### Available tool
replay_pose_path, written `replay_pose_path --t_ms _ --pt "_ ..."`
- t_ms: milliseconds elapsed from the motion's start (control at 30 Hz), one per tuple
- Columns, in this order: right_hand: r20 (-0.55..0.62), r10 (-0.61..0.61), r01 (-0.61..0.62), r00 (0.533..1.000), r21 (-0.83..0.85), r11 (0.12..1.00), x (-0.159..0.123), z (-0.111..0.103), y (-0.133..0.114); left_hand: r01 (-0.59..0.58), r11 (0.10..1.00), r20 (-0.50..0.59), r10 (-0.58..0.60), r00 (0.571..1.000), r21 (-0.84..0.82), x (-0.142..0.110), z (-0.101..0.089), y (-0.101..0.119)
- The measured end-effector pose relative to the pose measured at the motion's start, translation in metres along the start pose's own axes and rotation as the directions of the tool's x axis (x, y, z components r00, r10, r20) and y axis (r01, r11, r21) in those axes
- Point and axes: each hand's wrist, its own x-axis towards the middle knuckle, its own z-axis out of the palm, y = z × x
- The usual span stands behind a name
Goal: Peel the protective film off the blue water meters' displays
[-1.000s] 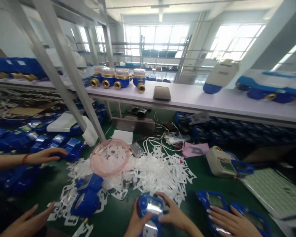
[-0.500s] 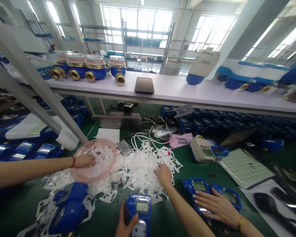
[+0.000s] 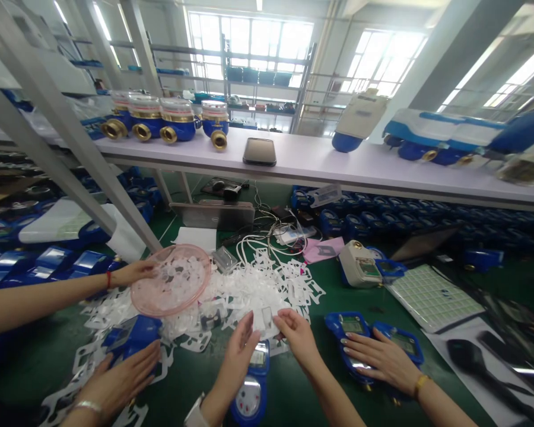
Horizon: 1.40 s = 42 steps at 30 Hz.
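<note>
My right hand [image 3: 296,335] is closed in a pinch on the edge of a small clear plastic piece [image 3: 266,319], held above the table. My left hand [image 3: 239,354], with a white band at the wrist, is open just left of that piece, its thumb and fingers apart. Below and between my hands lies a blue meter [image 3: 249,398] with a small display, partly hidden by my left hand. Just beyond them spreads a pile of white and clear plastic cut-outs [image 3: 249,290].
A pink basket [image 3: 137,305] of clear pieces stands left, a co-worker's hand [image 3: 137,271] at its rim. Another person's hand [image 3: 124,376] rests by a blue meter [image 3: 136,333]; a further hand [image 3: 382,359] covers blue meters [image 3: 351,323] at right. A shelf [image 3: 302,166] crosses above.
My left hand has let go of the blue meter and moved up. My right hand has come back from the pile with a clear piece. A co-worker's hand now rests on the left.
</note>
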Motion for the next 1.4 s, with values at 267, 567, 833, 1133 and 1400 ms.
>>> replay_pose_path --t_ms 267,567,833,1133,1400 --pt "-0.141 -0.293 0.206 0.946 -0.437 0.876 0.008 -0.004 -0.022 -0.064 0.987 -0.015 0.067 0.998 0.144 0.025 0.013 0.009" --pt "0.066 0.222 -0.190 0.973 -0.318 0.929 -0.033 -0.150 -0.064 -0.071 0.997 0.014 0.071 0.997 0.017 0.000 0.020 0.013" --pt "0.111 -0.450 0.444 0.886 -0.481 0.756 -0.067 -0.002 -0.071 -0.108 0.973 0.227 0.060 0.972 0.204 -0.038 0.009 0.049" --pt "0.460 -0.466 0.637 0.756 -0.350 0.687 -0.070 0.015 -0.067 0.037 0.982 0.405 -0.110 0.907 0.183 -0.058 -0.002 0.053" --pt "0.577 -0.609 0.828 0.544 -0.253 0.500 -0.070 0.009 -0.063 0.161 0.977 0.468 -0.207 0.859 0.137 -0.066 -0.009 0.053"
